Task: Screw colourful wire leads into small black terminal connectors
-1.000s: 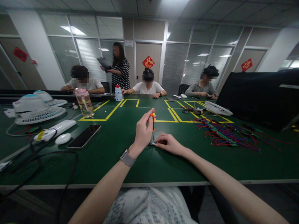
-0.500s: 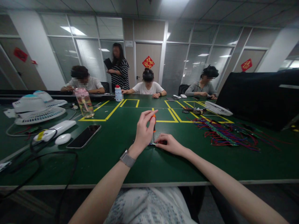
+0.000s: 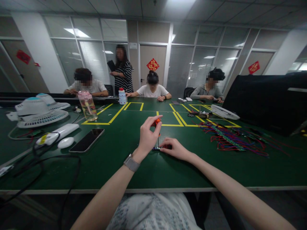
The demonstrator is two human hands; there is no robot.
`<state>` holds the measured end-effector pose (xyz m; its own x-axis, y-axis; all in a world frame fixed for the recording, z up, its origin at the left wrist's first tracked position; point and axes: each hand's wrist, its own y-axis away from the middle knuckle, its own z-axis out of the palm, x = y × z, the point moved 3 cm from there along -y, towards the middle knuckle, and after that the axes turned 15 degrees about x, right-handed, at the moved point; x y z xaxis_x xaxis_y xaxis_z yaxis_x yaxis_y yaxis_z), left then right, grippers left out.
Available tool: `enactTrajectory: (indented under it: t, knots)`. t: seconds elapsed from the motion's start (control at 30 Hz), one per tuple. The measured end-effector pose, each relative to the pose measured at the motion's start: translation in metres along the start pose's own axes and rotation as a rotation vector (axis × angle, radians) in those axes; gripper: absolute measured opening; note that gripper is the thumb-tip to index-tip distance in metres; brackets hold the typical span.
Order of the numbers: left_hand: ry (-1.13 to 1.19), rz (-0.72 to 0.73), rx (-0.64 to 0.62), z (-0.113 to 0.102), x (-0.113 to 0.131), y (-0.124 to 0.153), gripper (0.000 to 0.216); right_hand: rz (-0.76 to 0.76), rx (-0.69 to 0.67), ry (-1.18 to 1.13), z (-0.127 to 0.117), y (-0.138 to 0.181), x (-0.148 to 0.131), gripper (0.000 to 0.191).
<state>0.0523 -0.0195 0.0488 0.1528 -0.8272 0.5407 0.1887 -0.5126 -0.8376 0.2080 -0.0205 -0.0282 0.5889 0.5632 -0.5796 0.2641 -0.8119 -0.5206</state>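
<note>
My left hand [image 3: 148,134] is closed around the orange and black handle of a screwdriver [image 3: 157,121], its thumb and fingers at the top of the handle. The thin shaft points straight down, and its tip meets a small circuit board [image 3: 156,148] lying on the green table. From the right, the fingertips of my right hand [image 3: 175,149] pinch the near end of that board. Fingers cover part of the board, and any screw under the tip is too small to make out.
To the left lie a phone [image 3: 87,140], a white oval case [image 3: 66,142] and black cables [image 3: 76,166]. Bundled boards with red and blue wires [image 3: 227,135] sit at the right. Behind are a drink bottle [image 3: 88,107], yellow tape outlines and several people.
My left hand's grip has shifted slightly around the screwdriver's handle, and more of its orange top shows now. My right hand and the circuit board have stayed in place.
</note>
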Motion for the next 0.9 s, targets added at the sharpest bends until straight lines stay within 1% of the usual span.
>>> enactTrajectory:
  t: [0.1, 0.17, 0.37, 0.53, 0.63, 0.8, 0.9]
  knots:
    - [-0.047, 0.024, 0.006, -0.001, 0.003, -0.001, 0.017, 0.007, -0.002, 0.007, 0.000, 0.001, -0.001, 0.022]
    - [-0.058, 0.018, 0.009, -0.002, 0.003, -0.001, 0.018, 0.009, -0.003, 0.010, 0.000, 0.001, -0.001, 0.021]
    - [0.017, -0.058, -0.043, 0.000, -0.004, 0.000, 0.033, 0.000, -0.001, 0.010, 0.000, 0.000, 0.000, 0.021]
    - [0.077, -0.119, -0.055, 0.002, -0.009, 0.002, 0.036, 0.000, 0.002, 0.008, 0.001, 0.000, 0.001, 0.020]
    - [0.107, -0.078, -0.037, 0.002, -0.005, 0.002, 0.031, 0.003, 0.005, 0.005, 0.000, 0.000, 0.001, 0.019]
    - [-0.022, 0.075, 0.031, -0.002, 0.006, -0.002, 0.018, 0.007, 0.000, 0.016, 0.001, 0.000, 0.001, 0.020]
    - [-0.063, 0.075, 0.029, -0.003, 0.006, -0.002, 0.018, 0.007, 0.000, 0.012, 0.000, 0.000, 0.000, 0.020]
